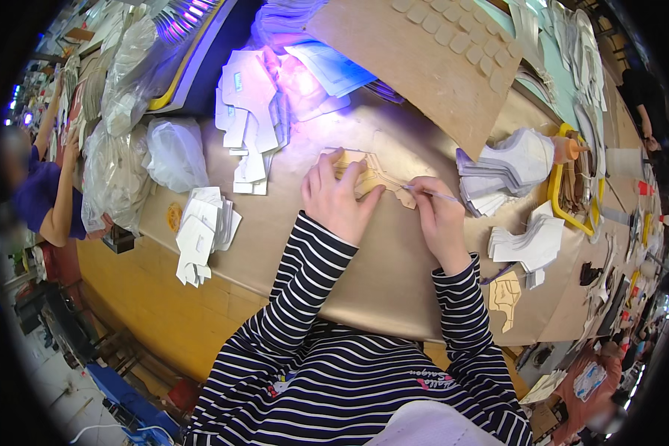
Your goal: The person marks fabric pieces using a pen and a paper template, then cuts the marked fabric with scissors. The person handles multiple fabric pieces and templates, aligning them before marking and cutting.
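My left hand (338, 195) lies with fingers spread over a tan cut-out template (379, 177), pressing it to the table; the palm hides part of it. Narrow dark lines or slots run across the template. At its right end my right hand (440, 219) is closed on a thin pen (444, 197), whose tip meets the template's edge. Whatever lies beneath the template is hidden. Nearest to my right forearm is another tan template (505, 299), flat on the table.
White cut pieces lie in stacks at left (197, 234) and right (531, 241); a taller stack (253, 111) stands under a purple-lit lamp. A large brown board (424, 67) slants in from the back. Right are an orange-capped bottle (566, 148) and yellow-rimmed tray (554, 195). A co-worker (48, 193) works left.
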A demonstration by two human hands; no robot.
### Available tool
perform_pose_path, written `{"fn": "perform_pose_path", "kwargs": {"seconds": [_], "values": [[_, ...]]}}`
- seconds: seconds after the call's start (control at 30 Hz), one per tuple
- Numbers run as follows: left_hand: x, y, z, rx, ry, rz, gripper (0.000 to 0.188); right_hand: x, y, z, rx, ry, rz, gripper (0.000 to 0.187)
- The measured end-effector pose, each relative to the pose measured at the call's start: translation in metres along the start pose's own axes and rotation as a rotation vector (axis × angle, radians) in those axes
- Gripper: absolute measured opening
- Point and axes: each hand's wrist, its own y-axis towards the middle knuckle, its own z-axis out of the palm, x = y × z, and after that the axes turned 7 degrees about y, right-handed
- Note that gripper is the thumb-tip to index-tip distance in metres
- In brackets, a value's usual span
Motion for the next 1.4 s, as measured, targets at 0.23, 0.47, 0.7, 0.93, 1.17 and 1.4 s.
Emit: {"fn": "perform_pose_path", "kwargs": {"seconds": [0.23, 0.47, 0.7, 0.93, 1.17, 1.4], "values": [[0.001, 0.004, 0.003, 0.019, -0.032, -0.007, 0.042, -0.005, -0.007, -0.009, -0.044, 0.096, 0.069, 0.01], [0.002, 0.004, 0.005, -0.022, -0.003, 0.01, 0.043, -0.009, -0.007, -0.01, 0.006, -0.014, -0.004, 0.011], [0.002, 0.005, 0.005, -0.014, 0.004, 0.007, 0.042, -0.006, -0.009, -0.01, -0.039, 0.034, 0.009, 0.01], [0.002, 0.005, 0.004, -0.016, 0.012, 0.014, 0.042, 0.002, 0.007, -0.001, 0.026, 0.049, -0.018, 0.007], [0.004, 0.003, 0.007, 0.018, -0.023, 0.0, 0.043, 0.003, 0.013, 0.0, -0.066, 0.077, 0.113, 0.007], [0.015, -0.009, 0.028, -0.022, 0.055, 0.061, 0.052, 0.009, -0.004, -0.01, -0.185, -0.034, -0.164, 0.016]]}}
